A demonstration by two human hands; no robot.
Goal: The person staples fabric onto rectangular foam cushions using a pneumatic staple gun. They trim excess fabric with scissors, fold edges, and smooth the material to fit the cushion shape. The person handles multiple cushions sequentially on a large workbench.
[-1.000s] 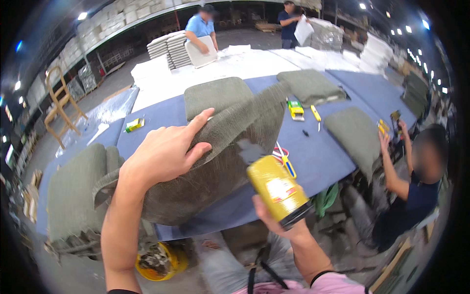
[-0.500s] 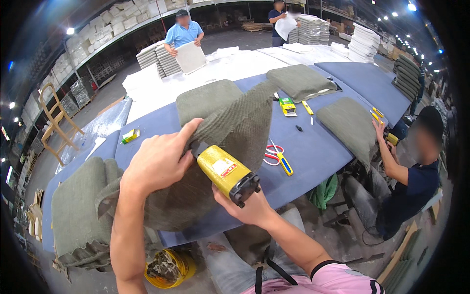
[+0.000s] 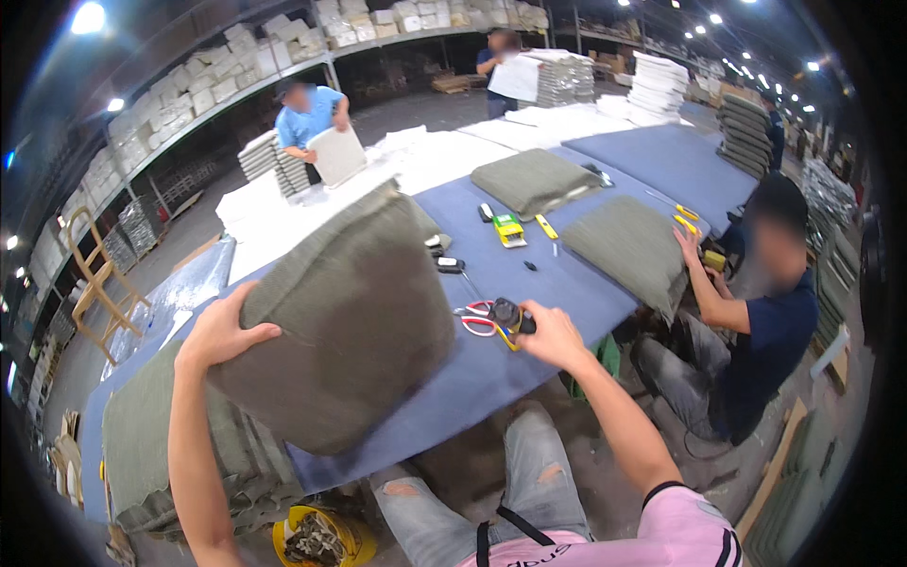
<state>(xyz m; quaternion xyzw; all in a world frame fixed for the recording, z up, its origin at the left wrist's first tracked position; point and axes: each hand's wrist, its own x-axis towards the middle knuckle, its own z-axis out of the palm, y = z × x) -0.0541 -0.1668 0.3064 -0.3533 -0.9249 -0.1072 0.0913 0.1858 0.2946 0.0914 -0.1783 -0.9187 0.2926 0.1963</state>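
Observation:
A grey-green fabric cushion [image 3: 350, 331] is tilted up on the blue-covered table, its broad face toward me. My left hand [image 3: 227, 326] grips its left edge, thumb on the near face. To the right of the cushion, my right hand [image 3: 553, 335] is closed round a staple gun [image 3: 511, 317]; mostly its black end shows, its yellow body largely hidden. Just behind it on the table lie red-and-white-handled scissors [image 3: 476, 318], partly covered by the gun. A black-handled tool [image 3: 451, 266] with a thin shaft lies beyond the cushion's right edge.
Stacked cushions [image 3: 142, 435] stand at left, above a yellow bucket [image 3: 364, 543] of scraps. A green-yellow box [image 3: 508, 231] and a yellow utility knife [image 3: 546, 226] lie farther back. At right, a seated person [image 3: 775, 312] handles another cushion [image 3: 624, 246]. Two people stand across the table.
The staple gun has moved from the cushion's edge to the right, over the scissors. The cushion has turned to show its broad face, and my left hand has moved left and lower.

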